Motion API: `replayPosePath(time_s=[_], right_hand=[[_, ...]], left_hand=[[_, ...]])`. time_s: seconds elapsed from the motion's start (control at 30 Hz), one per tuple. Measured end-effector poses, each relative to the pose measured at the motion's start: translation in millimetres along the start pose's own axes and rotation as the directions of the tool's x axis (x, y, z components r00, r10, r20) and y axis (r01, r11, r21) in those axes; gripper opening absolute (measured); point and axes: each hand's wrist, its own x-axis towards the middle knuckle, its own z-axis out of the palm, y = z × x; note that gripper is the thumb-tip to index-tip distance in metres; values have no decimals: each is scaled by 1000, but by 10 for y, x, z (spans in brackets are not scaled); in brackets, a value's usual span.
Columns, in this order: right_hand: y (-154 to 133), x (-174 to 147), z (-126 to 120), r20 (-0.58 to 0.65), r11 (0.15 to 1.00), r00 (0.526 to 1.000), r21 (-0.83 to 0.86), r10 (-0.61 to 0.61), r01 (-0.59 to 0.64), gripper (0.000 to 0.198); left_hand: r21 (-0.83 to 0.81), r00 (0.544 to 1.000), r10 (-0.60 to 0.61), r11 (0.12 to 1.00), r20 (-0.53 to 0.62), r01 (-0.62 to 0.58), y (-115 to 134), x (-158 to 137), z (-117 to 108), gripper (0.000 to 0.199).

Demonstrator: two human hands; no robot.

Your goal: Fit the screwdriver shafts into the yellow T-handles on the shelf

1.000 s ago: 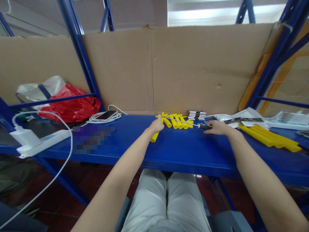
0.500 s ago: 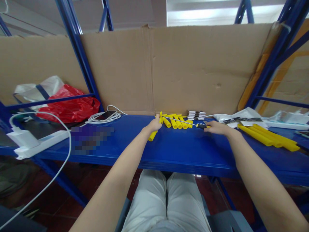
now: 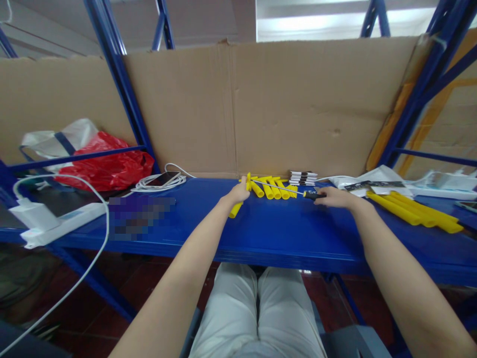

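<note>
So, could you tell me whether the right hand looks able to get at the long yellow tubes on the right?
Probably yes: the right hand is near the long yellow tubes and nothing visible lies over them, though it holds a screwdriver it may need to put down.

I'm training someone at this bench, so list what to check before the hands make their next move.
1. Left hand grips one yellow plastic tube: ok.
2. Right hand holds the black-handled, metal-shafted screwdriver by its handle: ok.
3. Screwdriver tip seated: cannot tell; too small at the left hand.
4. Row of short yellow plastic tubes out of the shaft's path: not ok; the shaft crosses above or over them.
5. Coiled white cable apart from both hands: ok.
</note>
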Motion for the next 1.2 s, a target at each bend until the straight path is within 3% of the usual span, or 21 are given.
replayPosePath(time_s=[0.2,0.33,0.43,0.57,0.7,0.93,1.03,1.2], right_hand=[[60,30,13,-89,994,993,-83,-77,70,21],[77,49,43,-79,995,997,-103,-17,9,30],[96,59,53,-55,998,998,-54,8,-11,28],[90,63,33,-119,996,991,-66,-64,56,21],[44,49,6,-51,997,997,-54,-51,48,9],[63,40,28,-85,986,994,-157,-63,49,22],[63,38,38,-53,993,998,-117,-27,20,26],[17,20,20,-71,997,997,-71,-15,10,16]], left_hand=[[7,1000,-4,1000,14,4,6,-1,8,56],[23,1000,6,1000,5,-7,-1,2,11,54],[16,1000,10,1000,11,-10,-6,2,14,54],[2,1000,6,1000,8,-6,2,-11,16,57],[-15,1000,-11,1000,18,11,4,-54,6,57],[1,1000,17,1000,18,-17,-42,-157,-9,56],[-8,1000,17,1000,10,-17,-43,-166,-10,56],[-32,1000,13,999,10,-12,-45,-147,-7,56]])
